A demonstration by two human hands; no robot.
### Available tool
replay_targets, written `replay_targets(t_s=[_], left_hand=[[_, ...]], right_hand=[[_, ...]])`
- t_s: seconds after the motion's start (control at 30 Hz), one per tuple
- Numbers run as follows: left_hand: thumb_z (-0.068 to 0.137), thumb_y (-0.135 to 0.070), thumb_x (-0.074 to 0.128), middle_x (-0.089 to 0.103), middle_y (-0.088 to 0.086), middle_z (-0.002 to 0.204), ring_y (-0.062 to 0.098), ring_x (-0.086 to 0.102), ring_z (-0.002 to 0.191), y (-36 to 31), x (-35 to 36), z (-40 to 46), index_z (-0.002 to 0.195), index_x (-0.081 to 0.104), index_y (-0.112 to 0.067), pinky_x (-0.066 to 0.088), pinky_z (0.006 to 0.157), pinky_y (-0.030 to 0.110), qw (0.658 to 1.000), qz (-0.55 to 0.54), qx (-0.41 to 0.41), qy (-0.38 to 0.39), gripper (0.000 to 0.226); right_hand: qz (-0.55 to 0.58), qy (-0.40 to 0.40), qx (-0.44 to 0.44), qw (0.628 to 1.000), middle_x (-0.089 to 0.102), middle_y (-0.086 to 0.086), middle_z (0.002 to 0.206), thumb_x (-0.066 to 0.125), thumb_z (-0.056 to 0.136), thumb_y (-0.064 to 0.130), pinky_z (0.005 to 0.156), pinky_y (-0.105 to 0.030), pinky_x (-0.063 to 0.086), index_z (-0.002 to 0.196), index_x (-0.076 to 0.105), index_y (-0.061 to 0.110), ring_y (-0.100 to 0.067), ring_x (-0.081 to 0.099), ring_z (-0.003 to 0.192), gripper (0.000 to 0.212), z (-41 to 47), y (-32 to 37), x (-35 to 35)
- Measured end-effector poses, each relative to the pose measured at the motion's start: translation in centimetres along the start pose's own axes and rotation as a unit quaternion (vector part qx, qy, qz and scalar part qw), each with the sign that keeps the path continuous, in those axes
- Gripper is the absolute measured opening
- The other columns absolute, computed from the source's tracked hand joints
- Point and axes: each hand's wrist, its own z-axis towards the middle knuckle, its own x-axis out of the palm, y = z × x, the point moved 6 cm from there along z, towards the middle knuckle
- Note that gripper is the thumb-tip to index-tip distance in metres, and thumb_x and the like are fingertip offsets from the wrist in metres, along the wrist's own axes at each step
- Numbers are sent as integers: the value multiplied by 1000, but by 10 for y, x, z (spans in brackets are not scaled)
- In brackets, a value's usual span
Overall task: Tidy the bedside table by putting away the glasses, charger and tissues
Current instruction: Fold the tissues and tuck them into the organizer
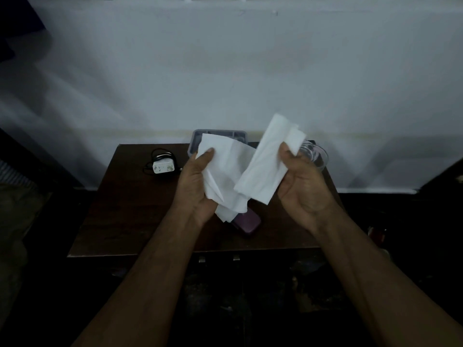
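tissues (240, 171), held above the bedside table (120, 209) middle: we see left hand (198, 186) and right hand (300, 181) each pinching a sheet; the grey tray (218, 133) lies straight ahead at the far edge.

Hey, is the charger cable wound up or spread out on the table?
Wound up. The black cable loops closely around the white charger on the wooden bedside table, untouched by either hand.
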Motion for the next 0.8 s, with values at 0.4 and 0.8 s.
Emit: replay_targets(t_s=[0.4,0.8], left_hand=[[98,-16,62,69,14,133,28,72,112,-4,4,-5,142,59,-12,63,83,47,998,-47,1,32,44],[99,-16,62,79,4,107,18,75,98,-5,-14,12,111,76,-10,62,81,35,979,180,86,41,18]], right_hand=[[-28,13,59,998,74,-7,124,66,96,22,101,-47,55,116,74,15,-26,68,119,22,12,-33,-1],[-127,-41,-75,988,77,-5,117,70,93,18,82,-33,61,122,69,7,-22,74,107,31,14,-9,-14]])
